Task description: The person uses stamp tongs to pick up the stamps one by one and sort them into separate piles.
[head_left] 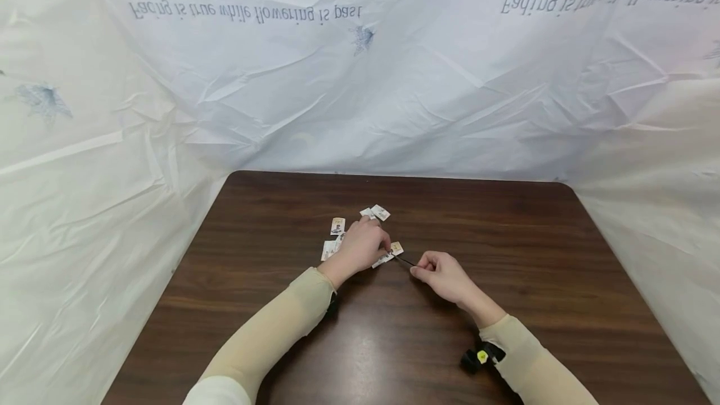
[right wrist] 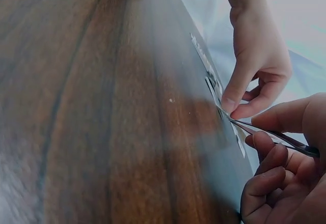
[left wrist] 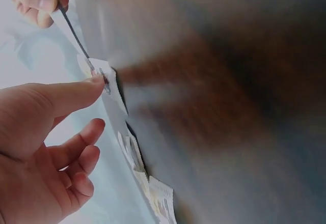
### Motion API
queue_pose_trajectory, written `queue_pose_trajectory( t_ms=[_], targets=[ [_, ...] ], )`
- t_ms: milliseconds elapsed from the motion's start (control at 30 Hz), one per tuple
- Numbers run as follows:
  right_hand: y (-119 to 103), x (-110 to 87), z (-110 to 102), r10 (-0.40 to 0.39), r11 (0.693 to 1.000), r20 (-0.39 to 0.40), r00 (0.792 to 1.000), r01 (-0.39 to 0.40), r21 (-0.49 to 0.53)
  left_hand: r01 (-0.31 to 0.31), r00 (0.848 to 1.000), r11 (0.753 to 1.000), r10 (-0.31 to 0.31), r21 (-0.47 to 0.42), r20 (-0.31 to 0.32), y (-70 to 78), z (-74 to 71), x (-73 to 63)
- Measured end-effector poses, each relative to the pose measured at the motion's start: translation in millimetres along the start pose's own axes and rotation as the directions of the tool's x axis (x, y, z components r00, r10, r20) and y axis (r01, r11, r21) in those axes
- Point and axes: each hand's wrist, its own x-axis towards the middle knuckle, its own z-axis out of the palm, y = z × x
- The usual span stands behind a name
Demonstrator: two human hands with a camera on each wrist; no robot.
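My right hand [head_left: 444, 275] grips a pair of dark metal tweezers [right wrist: 300, 145] between thumb and fingers. The tips point left and meet a small white postage stamp [left wrist: 116, 92] with a serrated edge and a printed picture. Thumb and forefinger of my left hand [head_left: 362, 245] pinch that stamp right at the tweezers' tips; its other fingers are loosely bent. Under and around the left hand lie more stamps, among them an upright one [head_left: 337, 226] on the left and a tilted one [head_left: 380, 212] at the back. The left hand partly covers several of them.
The stamps lie on a dark brown wooden table [head_left: 506, 236] with rounded back corners. White sheeting [head_left: 394, 111] with printed lettering hangs behind and on both sides. A black wrist device [head_left: 475, 358] sits on the right forearm.
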Motion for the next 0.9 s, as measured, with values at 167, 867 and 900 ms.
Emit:
queue_pose_trajectory(
  t_ms=[167, 867, 900],
  targets=[
    [2.9, 2.2, 2.7, -0.007, 1.0, -0.022, 1.0, 0.007, -0.028, 0.024, 0.999, 0.999, -0.026, 0.031, 0.044, 1.5, 2.3, 4.4],
    [-3.8, 1.1, 11.4, -0.091, 0.988, -0.124, 0.988, 0.074, -0.134, 0.06, 0.998, 0.998, -0.061, -0.025, -0.027, -0.1, -0.7, 3.5],
    [-5.0, 0.7, 9.4, -0.088, 0.991, -0.119, 0.989, 0.074, -0.112, 0.056, 0.997, 0.997, -0.058, -0.047, -0.05, -1.1, -3.5, 1.5]
  ],
)
